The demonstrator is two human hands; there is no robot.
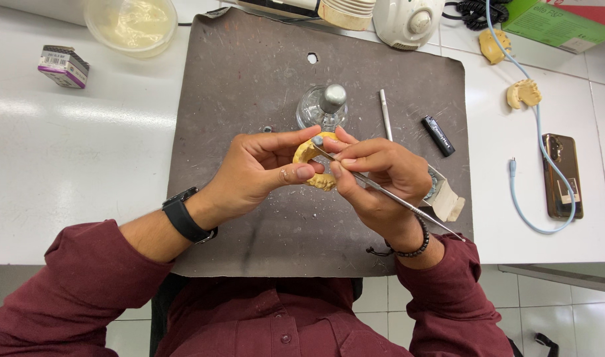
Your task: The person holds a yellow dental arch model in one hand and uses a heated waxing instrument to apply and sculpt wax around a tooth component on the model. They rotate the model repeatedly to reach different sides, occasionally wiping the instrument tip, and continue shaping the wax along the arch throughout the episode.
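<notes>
Two hands raised over our bench: left hand [259,168] fingers pinching yellow dental cast [314,165]; right hand [382,182] fingers pinching metal carving instrument [388,195].

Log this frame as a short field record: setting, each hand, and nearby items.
Setting: dark grey rubber work mat on a white tabletop
Left hand: grips a yellow horseshoe-shaped plaster dental cast
Right hand: holds a thin metal carving instrument, tip at the cast
Behind hands: small glass burner with metal cap
On mat: second metal tool, black lighter
Right of mat: two more yellow casts, phone, pale blue cable
Upper left: translucent bowl, small box
</notes>
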